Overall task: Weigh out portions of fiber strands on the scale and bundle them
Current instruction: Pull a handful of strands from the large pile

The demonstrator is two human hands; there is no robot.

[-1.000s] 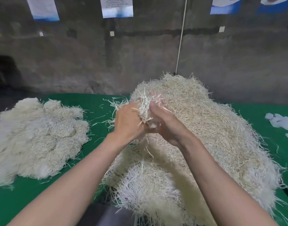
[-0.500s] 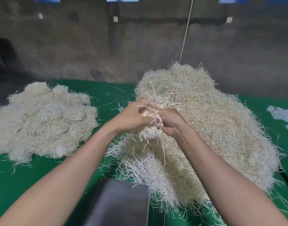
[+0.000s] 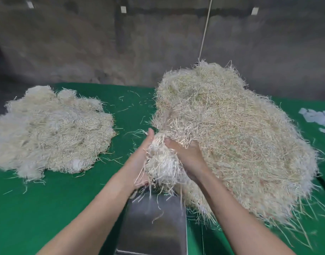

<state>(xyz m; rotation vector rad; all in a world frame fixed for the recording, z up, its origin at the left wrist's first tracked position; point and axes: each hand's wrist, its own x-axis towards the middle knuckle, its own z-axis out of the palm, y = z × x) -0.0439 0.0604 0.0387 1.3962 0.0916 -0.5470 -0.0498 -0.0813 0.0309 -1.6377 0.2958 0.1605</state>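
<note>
Two hands are counted: one left hand point(image 3: 145, 159) and one right hand point(image 3: 185, 155). One clump of fiber strands point(image 3: 161, 162) is held between them. Two heaps of strands are counted on the one green counter point(image 3: 47, 208): one left heap point(image 3: 51, 129) and one larger right heap point(image 3: 231, 135). One metal scale tray point(image 3: 154, 227) is seen below the hands. Loose strands are scattered over the green surface, too many to be counted. Three small white tags point(image 3: 123, 9) are counted on the wall point(image 3: 158, 43), and one pale cord point(image 3: 206, 28) is hung down it. One cluster of white scraps point(image 3: 316, 117) is seen at the right edge; their number cannot be told.
</note>
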